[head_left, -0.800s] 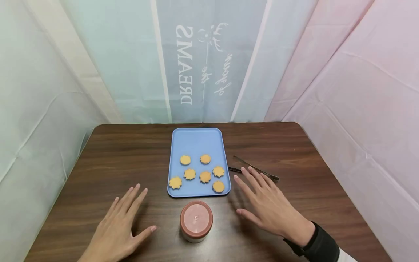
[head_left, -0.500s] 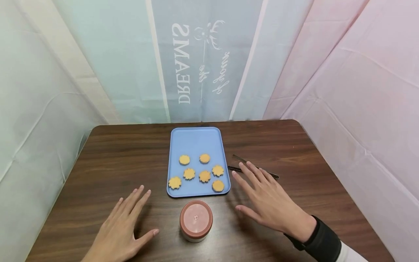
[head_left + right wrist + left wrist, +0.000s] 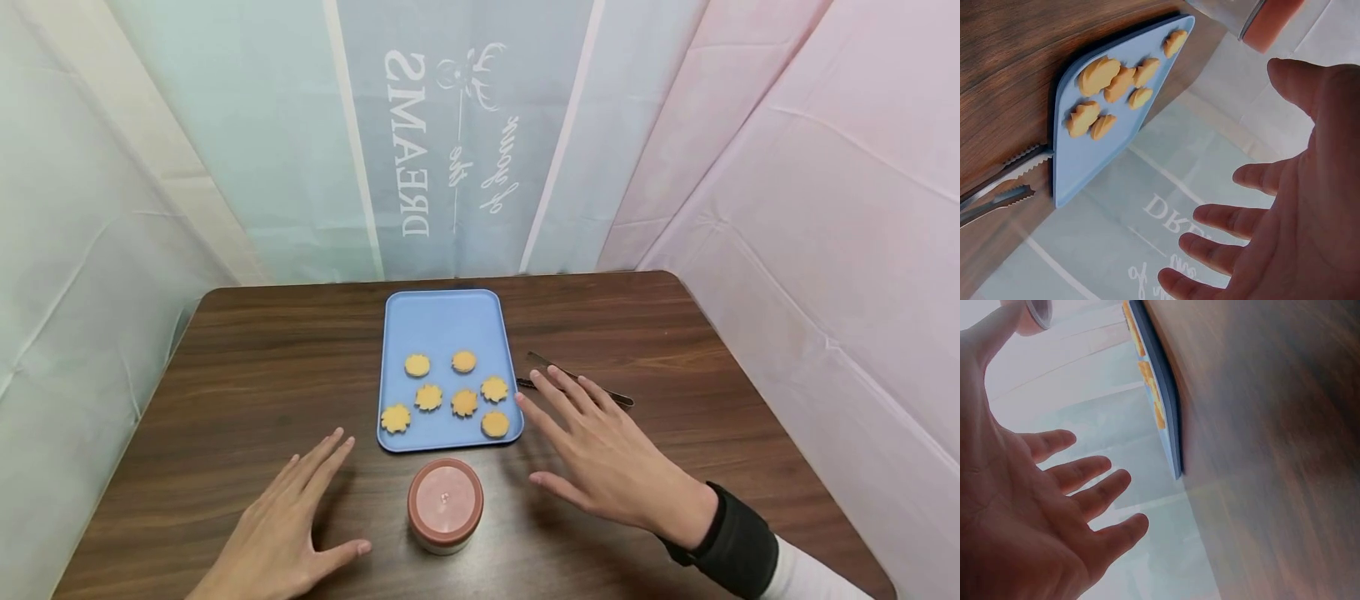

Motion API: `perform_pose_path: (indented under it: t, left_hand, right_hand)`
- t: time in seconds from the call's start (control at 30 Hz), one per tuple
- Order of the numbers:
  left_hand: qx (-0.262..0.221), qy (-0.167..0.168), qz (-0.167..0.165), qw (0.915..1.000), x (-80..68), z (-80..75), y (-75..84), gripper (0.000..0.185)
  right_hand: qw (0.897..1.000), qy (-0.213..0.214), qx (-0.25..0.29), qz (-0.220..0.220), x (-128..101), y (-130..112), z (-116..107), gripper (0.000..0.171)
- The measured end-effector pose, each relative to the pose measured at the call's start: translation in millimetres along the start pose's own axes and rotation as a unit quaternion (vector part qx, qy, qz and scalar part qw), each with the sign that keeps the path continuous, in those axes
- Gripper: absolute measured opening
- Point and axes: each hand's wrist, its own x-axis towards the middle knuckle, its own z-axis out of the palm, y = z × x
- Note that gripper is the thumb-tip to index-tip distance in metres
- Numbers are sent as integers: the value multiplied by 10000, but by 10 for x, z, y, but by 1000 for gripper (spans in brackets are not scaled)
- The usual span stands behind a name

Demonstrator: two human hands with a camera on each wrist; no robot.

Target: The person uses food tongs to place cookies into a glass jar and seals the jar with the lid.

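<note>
My left hand hovers over the table left of a jar, fingers spread and holding nothing. My right hand is held with straight, spread fingers to the jar's right, its fingertips partly covering metal tongs. Between the hands stands the jar with a reddish-brown lid. Behind it lies a blue tray bearing several yellow cookies, some with scalloped edges. In the right wrist view the tongs' serrated tips lie beside the tray, spread apart.
The dark wooden table has rounded far corners. Pale cloth hangs around it: a blue-green curtain with lettering at the back, white sheets on the sides. A black band wraps my right wrist.
Both hands stay spread; the left hand has shifted slightly right, toward the jar. The whole head view has drifted a little. Jar, tray, cookies and tongs stay in place on the table.
</note>
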Motion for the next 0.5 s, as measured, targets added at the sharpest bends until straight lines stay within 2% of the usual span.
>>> perform_pose_path:
  t: [0.27,0.5]
  left_hand:
    - [-108,-129,84,9998,29,1,14,113]
    - [-655,-102,355,9972,67,21,-1,113]
  right_hand:
    - [9998,29,-37,-217,48,-35,-53,86]
    - [9990,16,-11,-442,100,-75,-105,83]
